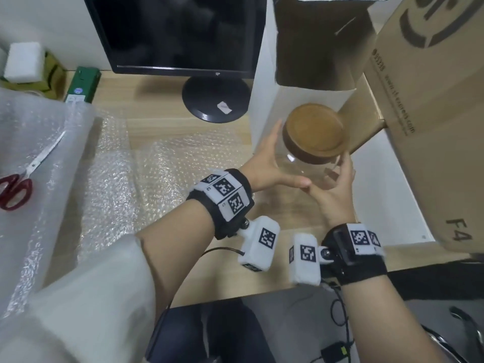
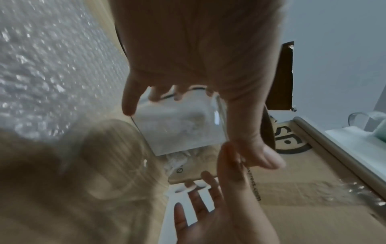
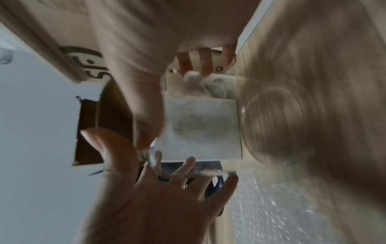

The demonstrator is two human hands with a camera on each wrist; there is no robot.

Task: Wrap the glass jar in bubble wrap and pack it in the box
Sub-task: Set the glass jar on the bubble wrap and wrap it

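Note:
A clear glass jar (image 1: 309, 166) with a round wooden lid (image 1: 315, 132) hangs in the air over the right side of the desk. My left hand (image 1: 269, 163) grips its left side and my right hand (image 1: 335, 184) grips its right side from below. The wrist views show the jar (image 2: 183, 128) (image 3: 200, 128) between both palms, blurred. A loose sheet of bubble wrap (image 1: 167, 174) lies flat on the desk to the left of the jar. A large cardboard box (image 1: 429, 127) stands just right of the jar. A white box (image 1: 264, 106) with an open brown flap stands behind it.
Red-handled scissors (image 1: 23, 176) lie on a big roll of bubble wrap (image 1: 39, 132) at the left. A monitor (image 1: 180, 35) on a round black stand (image 1: 214, 100) fills the back. A green box (image 1: 82, 85) and a white foam block (image 1: 23, 61) sit at the far left.

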